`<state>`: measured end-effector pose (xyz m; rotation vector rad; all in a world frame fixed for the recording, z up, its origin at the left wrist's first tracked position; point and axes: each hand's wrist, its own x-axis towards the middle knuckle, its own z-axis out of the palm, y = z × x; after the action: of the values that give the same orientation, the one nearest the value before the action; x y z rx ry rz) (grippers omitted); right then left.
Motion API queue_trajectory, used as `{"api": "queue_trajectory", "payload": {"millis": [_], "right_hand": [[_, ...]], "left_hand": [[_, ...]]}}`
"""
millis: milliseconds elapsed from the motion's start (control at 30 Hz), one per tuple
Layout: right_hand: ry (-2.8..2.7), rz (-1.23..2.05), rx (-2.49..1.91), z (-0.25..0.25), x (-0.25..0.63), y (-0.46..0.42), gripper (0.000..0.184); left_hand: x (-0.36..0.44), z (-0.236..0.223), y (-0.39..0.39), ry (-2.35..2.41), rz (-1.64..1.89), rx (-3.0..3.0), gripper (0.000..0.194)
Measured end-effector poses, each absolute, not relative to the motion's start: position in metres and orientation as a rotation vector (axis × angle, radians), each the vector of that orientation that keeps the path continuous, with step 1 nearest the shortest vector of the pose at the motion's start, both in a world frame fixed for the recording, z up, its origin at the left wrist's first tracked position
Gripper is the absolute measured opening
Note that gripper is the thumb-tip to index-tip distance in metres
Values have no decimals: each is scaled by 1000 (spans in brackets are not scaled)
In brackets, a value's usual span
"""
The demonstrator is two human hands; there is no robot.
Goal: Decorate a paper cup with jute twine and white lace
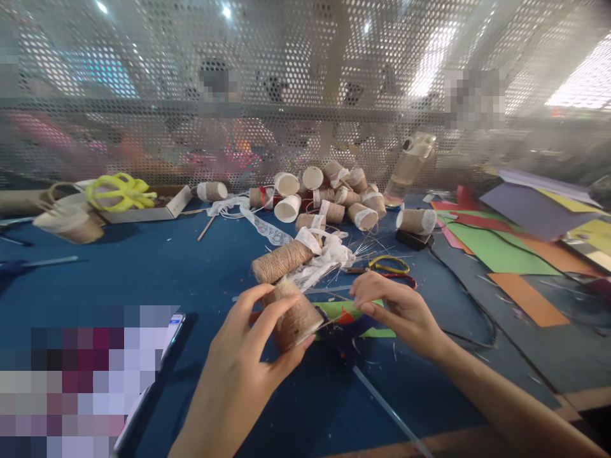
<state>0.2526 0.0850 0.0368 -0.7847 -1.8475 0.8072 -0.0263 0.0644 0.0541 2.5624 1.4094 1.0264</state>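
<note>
My left hand (252,343) grips a small paper cup (293,318) wrapped in brown twine, tilted with its white rim toward the right. My right hand (396,312) has its fingertips pinched together; a thin twine strand (337,316) runs from the cup toward them. Beneath lies what looks like a dark blue glue gun (341,340) on green paper (382,332), a clear glue stick (389,410) reaching toward the front edge. Just beyond the cup are a roll of twine (281,259), crumpled white lace (329,251) and scissors (394,266) with yellow and red handles.
Several twine-wrapped cups (363,216) are heaped at the back by a perforated metal screen (305,76). A bottle (410,168) stands behind them. Coloured paper (506,248) and a black cable (458,286) lie right. A phone (147,388), yellow ribbon (119,191) and white box (147,213) are left.
</note>
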Motion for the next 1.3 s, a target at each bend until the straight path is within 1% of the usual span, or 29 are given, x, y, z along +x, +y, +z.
{"api": "queue_trajectory", "payload": {"millis": [167, 500, 833, 1067, 1300], "right_hand": [[-1844, 783, -860, 38, 250, 85, 11], [-1849, 776, -905, 35, 249, 84, 13], [-1857, 782, -914, 38, 245, 83, 15], [-1853, 819, -902, 34, 247, 83, 12], [-1851, 868, -885, 35, 244, 81, 12]], "left_hand": [[-23, 54, 60, 1407, 1074, 2478, 31], [-23, 58, 59, 1360, 1040, 2533, 35], [-22, 61, 58, 1343, 1121, 2533, 32], [-21, 60, 55, 1353, 1154, 2458, 31], [-23, 61, 55, 1337, 1183, 2503, 34]]}}
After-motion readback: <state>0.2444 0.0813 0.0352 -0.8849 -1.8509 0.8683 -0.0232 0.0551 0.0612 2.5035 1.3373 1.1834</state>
